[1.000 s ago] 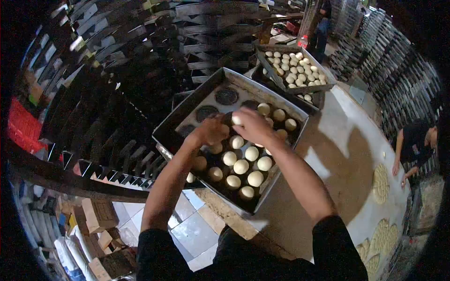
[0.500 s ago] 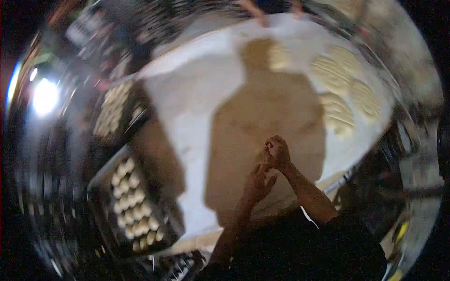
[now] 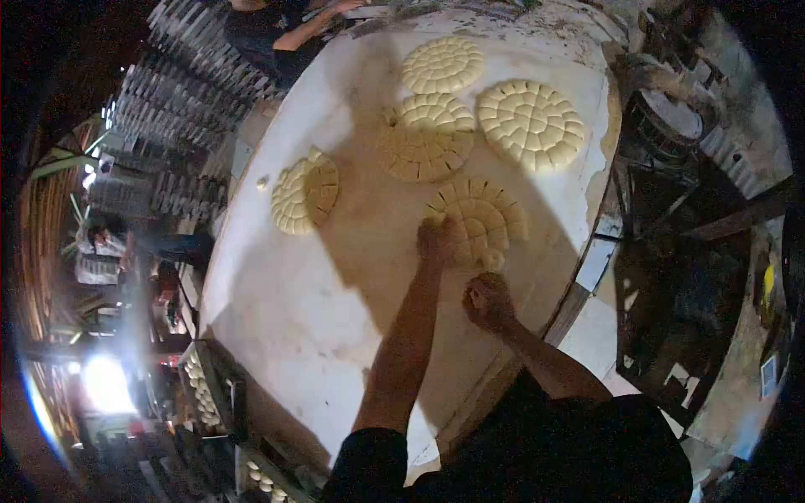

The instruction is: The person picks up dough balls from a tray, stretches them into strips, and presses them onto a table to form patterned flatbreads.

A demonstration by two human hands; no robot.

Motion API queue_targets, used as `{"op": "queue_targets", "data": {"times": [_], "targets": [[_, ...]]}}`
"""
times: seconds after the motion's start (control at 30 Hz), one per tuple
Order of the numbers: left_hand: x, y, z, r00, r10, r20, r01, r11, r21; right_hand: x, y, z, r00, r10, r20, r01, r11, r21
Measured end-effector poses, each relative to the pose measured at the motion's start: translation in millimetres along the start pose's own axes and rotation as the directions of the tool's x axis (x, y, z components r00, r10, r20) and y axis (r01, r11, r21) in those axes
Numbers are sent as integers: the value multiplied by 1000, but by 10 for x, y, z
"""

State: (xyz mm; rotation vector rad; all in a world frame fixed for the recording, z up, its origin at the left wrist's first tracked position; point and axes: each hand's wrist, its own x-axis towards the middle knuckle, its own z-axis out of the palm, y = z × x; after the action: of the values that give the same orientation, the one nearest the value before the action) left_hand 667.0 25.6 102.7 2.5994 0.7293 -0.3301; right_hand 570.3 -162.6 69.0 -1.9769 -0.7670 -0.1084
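Observation:
On the table lies a round of dough cut into small pieces, its near left side partly covered by my hands. My left hand is curled at its left edge, closed on a dough piece there. My right hand is held nearer my body with fingers curled inward; whatever is in it is hidden. A small loose dough piece lies just beyond the right fingers, at the round's near edge.
More scored dough rounds lie on the floured table: one at left, others beyond and at right. Trays of dough balls stand at lower left. A co-worker's arm is at the far edge.
My view has swung from the dough-ball trays towards the scored rounds. My hands, earlier close together over the table, are now farther apart beside a cut round.

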Motion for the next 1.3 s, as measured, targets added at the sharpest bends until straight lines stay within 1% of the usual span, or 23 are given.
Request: {"op": "queue_targets", "data": {"times": [0.07,0.13,0.17,0.2,0.3,0.37,0.47,0.53,0.6,0.67,0.73,0.77,0.8,0.87,0.93,0.97,1.03,1.1,1.13,1.17,1.2,1.27,1.3], "targets": [[28,-126,160,972,-213,95,231,829,-508,75,-74,-47,997,38,74,-34,998,-50],[53,-318,244,911,-234,339,394,255,-883,87,-11,66,1000,20,4,-20,1000,-22],[8,-355,252,906,-246,344,388,157,-908,108,10,90,999,3,-34,-4,1000,-16],[-77,-406,282,919,-278,281,338,185,-923,100,22,106,999,-38,-39,38,999,-1],[-550,-474,448,907,-375,-189,107,642,-759,63,28,26,996,-90,-25,90,996,-15],[-910,-587,619,865,-375,-333,22,692,-722,21,26,12,999,-28,27,30,997,-71],[-1454,-1010,1050,816,-355,-456,-154,627,-763,-202,-229,-99,987,119,108,-130,986,103],[-1776,-1399,1327,861,-282,-424,-312,365,-877,-599,-107,251,974,-151,167,185,960,-211],[-2129,-1715,1548,917,-206,-343,-353,-11,-936,-998,-312,527,963,-172,207,237,906,-351],[-2472,-2023,1728,956,-201,-215,-278,-375,-884,-1465,-935,839,980,57,192,16,935,-356],[-2759,-2282,1849,967,-252,-38,-203,-671,-713,-1707,-1488,890,972,145,187,-185,958,218],[-3006,-2334,1751,942,-306,-137,-263,-418,-870,-1835,-1649,892,955,201,217,-284,829,482],[-3332,-2369,1528,916,-329,-231,-285,-125,-950,-1932,-1689,915,950,171,260,-272,862,428],[-3529,-2942,1585,918,-318,-237,-237,40,-971,-1974,-1676,968,933,123,338,-237,918,318],[-3671,-3543,1675,838,-221,-499,-415,335,-846,-1865,-1559,940,967,-109,230,-32,844,535],[-3950,-3548,1452,814,-232,-532,-426,385,-819,-1739,-1448,906,964,-218,153,75,773,630],[-4485,-3515,1056,778,-302,-551,-405,429,-807,-1397,-1004,765,948,79,308,-186,923,336],[-4938,-3325,1037,777,-388,-495,-262,517,-815,-1124,-932,358,973,87,216,-121,981,151],[-5128,-3175,1096,775,-390,-497,-160,640,-752,-1094,-830,201,976,26,217,-48,994,99],[-5267,-3056,1111,796,-285,-534,-57,843,-535,-1100,-698,59,975,-38,221,28,998,50],[-5334,-3001,1072,842,-125,-526,8,976,-218,-1061,-480,-58,930,-260,260,290,953,-87],[-5244,-3122,968,923,131,-362,-13,951,310,-807,-149,-108,677,-618,400,734,610,-298],[-5105,-3254,914,899,70,-432,29,976,217,-627,-72,-11,679,-612,405,724,651,-231]]}}
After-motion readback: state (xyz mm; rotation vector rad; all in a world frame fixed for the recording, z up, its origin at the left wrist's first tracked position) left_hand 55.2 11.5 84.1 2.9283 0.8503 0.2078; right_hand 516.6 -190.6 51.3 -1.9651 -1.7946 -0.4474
